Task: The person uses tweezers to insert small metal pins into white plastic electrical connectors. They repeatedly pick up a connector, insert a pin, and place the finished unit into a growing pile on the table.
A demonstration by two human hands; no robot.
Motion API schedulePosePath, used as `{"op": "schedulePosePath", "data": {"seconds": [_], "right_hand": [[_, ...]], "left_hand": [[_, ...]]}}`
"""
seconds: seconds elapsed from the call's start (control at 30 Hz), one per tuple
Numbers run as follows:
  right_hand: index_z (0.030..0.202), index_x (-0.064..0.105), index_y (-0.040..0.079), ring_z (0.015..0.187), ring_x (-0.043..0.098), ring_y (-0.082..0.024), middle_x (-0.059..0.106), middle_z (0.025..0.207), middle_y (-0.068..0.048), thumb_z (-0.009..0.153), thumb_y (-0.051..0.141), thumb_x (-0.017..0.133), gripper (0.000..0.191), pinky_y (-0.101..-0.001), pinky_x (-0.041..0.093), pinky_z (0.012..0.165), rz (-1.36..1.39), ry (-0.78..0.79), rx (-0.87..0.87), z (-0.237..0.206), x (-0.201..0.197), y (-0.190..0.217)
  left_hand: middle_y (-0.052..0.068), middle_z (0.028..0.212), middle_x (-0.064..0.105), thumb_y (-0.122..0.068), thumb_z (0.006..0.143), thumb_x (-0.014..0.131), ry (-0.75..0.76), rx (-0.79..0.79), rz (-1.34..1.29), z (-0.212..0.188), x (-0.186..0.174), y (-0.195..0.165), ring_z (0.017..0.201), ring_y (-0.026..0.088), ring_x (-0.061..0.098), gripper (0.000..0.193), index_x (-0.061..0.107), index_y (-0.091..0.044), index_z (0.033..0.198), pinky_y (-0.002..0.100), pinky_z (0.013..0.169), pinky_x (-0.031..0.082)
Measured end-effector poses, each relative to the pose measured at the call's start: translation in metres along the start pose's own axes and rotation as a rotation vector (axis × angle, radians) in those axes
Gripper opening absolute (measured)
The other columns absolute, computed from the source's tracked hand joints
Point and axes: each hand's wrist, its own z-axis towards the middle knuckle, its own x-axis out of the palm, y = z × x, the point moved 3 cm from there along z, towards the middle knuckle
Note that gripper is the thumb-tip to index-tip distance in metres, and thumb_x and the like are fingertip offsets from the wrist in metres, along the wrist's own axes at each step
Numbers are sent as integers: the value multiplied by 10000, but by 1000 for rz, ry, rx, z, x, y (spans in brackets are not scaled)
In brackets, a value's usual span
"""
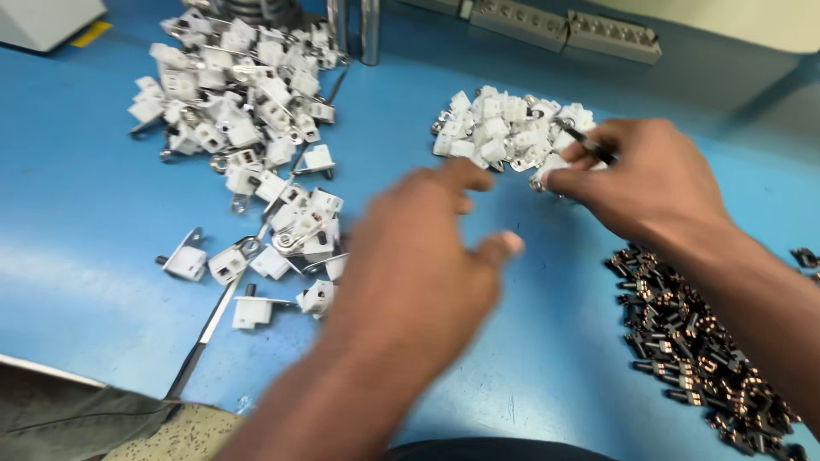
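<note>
Under right hand (649, 183), small white parts (504, 128), heaped

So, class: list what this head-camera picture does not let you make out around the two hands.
- Left hand: motion-blurred, so finger positions are unclear.
- Thin dark item in the right hand: mostly covered by the fingers.
- Small white pile: right part hidden behind that hand.
- Dark parts pile: cut off by the bottom and right edges.
</note>
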Motion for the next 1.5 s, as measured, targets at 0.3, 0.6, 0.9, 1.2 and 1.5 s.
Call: {"op": "schedulePosePath", "data": {"seconds": [0.3, 0.6, 0.9, 1.2, 1.5], "right_hand": [[1146, 801, 165, 541, 376, -207, 474, 682, -118, 889, 309, 799, 294, -376, 316, 479, 418, 415, 405, -107, 2, -50], [1174, 778, 266, 817, 742, -225, 790, 936, -29, 933, 453, 714, 311, -374, 567, 772, -551, 233, 76, -83, -9, -53], [1081, 833, 187, 681, 625, -174, 759, 805, -23, 893, 354, 776, 258, -334, 494, 621, -102, 100, -42, -76, -30, -32], [1054, 840, 84, 478, 386, -75, 497, 552, -27, 910, 253, 835, 223, -281, 272, 418, 343, -412, -290, -152, -15, -17], [1131, 772, 90, 763, 637, -158, 726, 930, -118, 959, 193, 639, 240, -327, 552, 664, 676, 98, 2, -144, -23, -9]], "left_hand": [[89, 848, 814, -233, 855, 782, 491, -395, -331, -57, 10, 1, 819, 189, 747, 257, 813, -35, 1015, 318, 778, 592], [74, 877, 795, -139, 827, 815, 500, -399, -845, -73, 42, 9, 793, 118, 729, 284, 784, 32, 1052, 278, 726, 587], [23, 842, 808, -204, 783, 840, 292, -335, -701, -68, 25, -9, 738, 86, 713, 275, 817, -27, 992, 264, 671, 574], [34, 679, 769, -302, 769, 878, 227, -452, -381, -57, -10, -40, 625, 104, 658, 294, 841, -24, 857, 299, 599, 549], [39, 799, 803, -313, 782, 858, 243, -390, -307, -61, -12, -31, 705, 120, 712, 271, 866, -137, 987, 307, 681, 559]]}}
